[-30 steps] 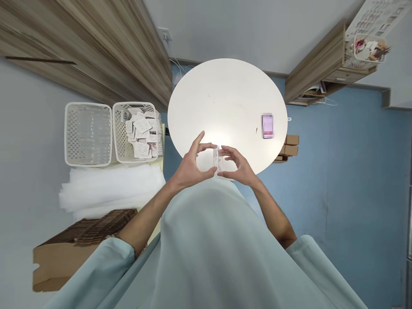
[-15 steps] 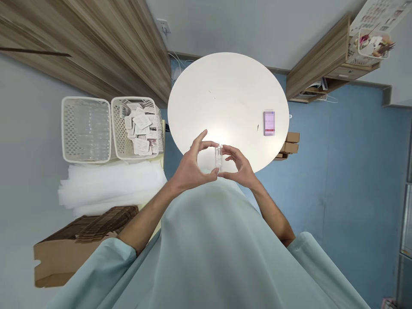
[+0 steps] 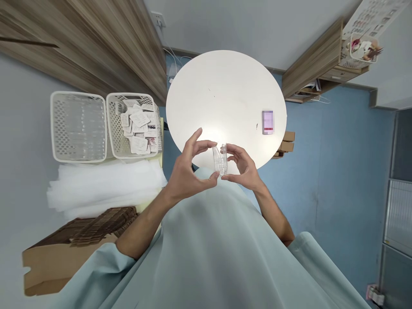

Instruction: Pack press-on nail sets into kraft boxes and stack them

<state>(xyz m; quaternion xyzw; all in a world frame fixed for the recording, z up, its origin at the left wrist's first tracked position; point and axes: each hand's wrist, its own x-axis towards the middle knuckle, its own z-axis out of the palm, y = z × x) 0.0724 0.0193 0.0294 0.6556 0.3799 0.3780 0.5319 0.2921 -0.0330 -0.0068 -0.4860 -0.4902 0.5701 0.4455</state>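
My two hands are close together in front of me, both clamped on one small clear plastic case point(image 3: 220, 162). The case is between them, raised in front of my body at the near edge of the round white table point(image 3: 225, 81). My left hand point(image 3: 185, 176) grips it from the left: a fingertip presses its far end and the thumb its near end, while the forefinger sticks up and away. My right hand point(image 3: 244, 169) grips it from the right in the same manner, fingertips at the far end, thumb at the near one. The case's two sides spread apart at the far end and come together toward me; the finer details inside are too small to tell.

On the right part of the table lies a purple rectangle point(image 3: 268, 122), blurred out, with a small dark mark just left of it. Beyond the table's right edge, lower down, are some brown boxes point(image 3: 289, 141).

To my left stand two white baskets side by side: the left basket point(image 3: 60, 128) holds clear plastic pieces, the right basket point(image 3: 115, 135) a loose heap of white cards point(image 3: 140, 120). Nearer to me lies a stack of white sheets point(image 3: 103, 186), then an open cardboard box point(image 3: 48, 266) with brown folded pieces point(image 3: 99, 227) on it.
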